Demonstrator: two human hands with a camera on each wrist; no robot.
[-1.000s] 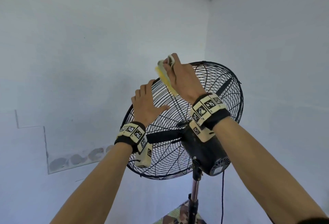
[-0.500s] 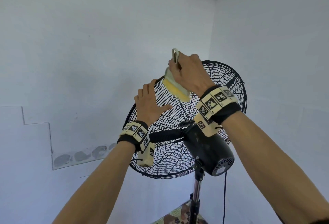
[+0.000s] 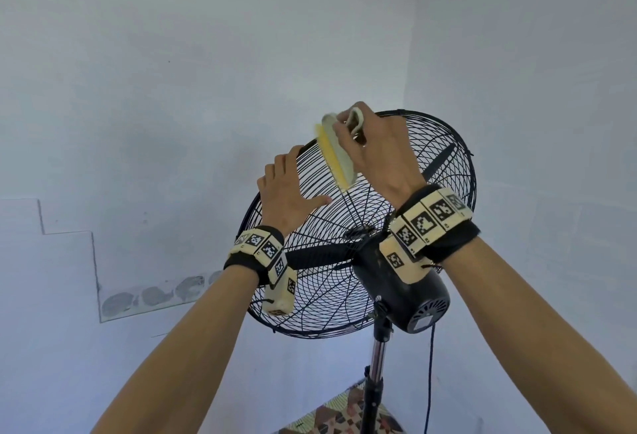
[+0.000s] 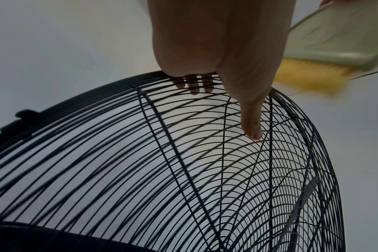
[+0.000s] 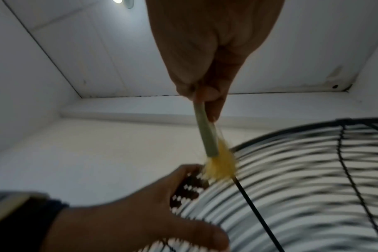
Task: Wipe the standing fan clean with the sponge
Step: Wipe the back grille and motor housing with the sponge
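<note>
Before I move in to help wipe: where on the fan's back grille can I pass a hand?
Free: the lower grille beneath the left hand, and the right edge beyond the right hand. Crowded: the top left, where both hands and the sponge meet, and around the motor housing.

We are in a plain room at home: bare white walls (image 3: pixel 172 88) meet in a corner, and a patterned mat (image 3: pixel 344 414) lies on the floor.

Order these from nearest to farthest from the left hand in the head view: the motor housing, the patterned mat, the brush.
1. brush, just up and right of the left hand.
2. motor housing, lower right, behind the grille.
3. patterned mat, down at the bottom.
</note>
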